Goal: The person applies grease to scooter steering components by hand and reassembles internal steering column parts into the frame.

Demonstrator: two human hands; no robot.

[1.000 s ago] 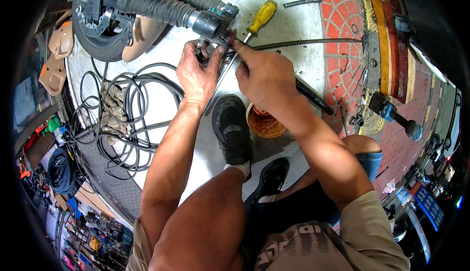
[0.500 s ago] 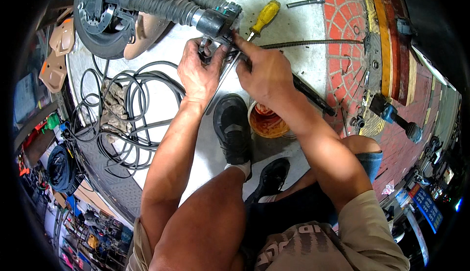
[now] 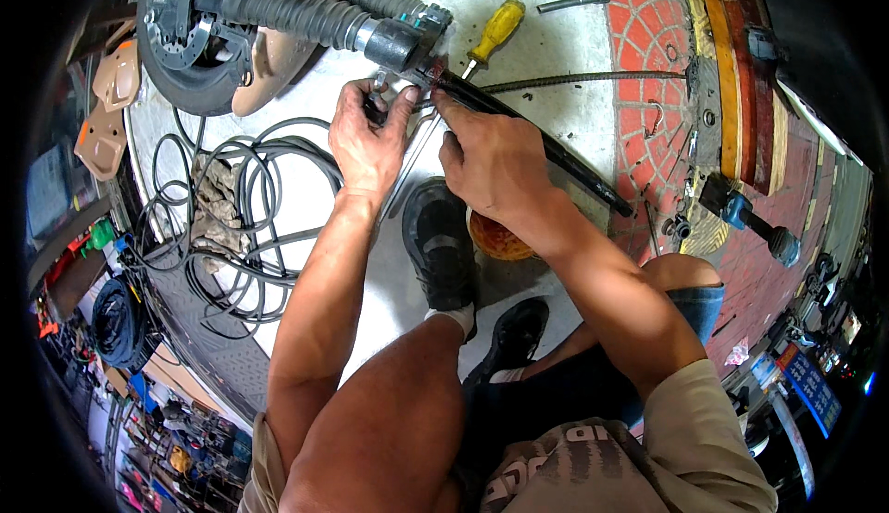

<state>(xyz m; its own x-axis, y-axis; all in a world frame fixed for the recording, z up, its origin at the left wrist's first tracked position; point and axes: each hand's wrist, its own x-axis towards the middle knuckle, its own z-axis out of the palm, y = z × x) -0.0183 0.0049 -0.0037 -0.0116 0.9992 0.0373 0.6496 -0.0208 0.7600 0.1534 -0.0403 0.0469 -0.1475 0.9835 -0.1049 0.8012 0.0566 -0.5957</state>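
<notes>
A scooter front fork (image 3: 287, 18) with ribbed black gaiters lies across the floor, joined to its wheel (image 3: 176, 68). From its crown (image 3: 398, 45) a long black steering stem (image 3: 556, 147) runs right, with reddish grease at its base. My left hand (image 3: 366, 138) is closed beside the crown, thumb and fingers bent around dark metal I cannot make out. My right hand (image 3: 495, 156) reaches the stem's base with its index finger outstretched; its thumb stands apart and the other fingertips are hidden. A yellow-handled screwdriver (image 3: 500, 30) lies beyond the stem, its shank running between my hands.
Below my right wrist, a tub of orange-red grease (image 3: 500, 240) sits beside my shoe (image 3: 437, 240). Coiled black cable (image 3: 264, 207) spreads at left. A socket extension (image 3: 574, 2) and thin ribbed rod (image 3: 593, 76) lie right. Farther right is a blue power tool (image 3: 745, 221).
My right hand has dropped slightly, uncovering more of the stem and its reddish base. The stem now shows beyond my right hand, and my left hand has shifted slightly left.
</notes>
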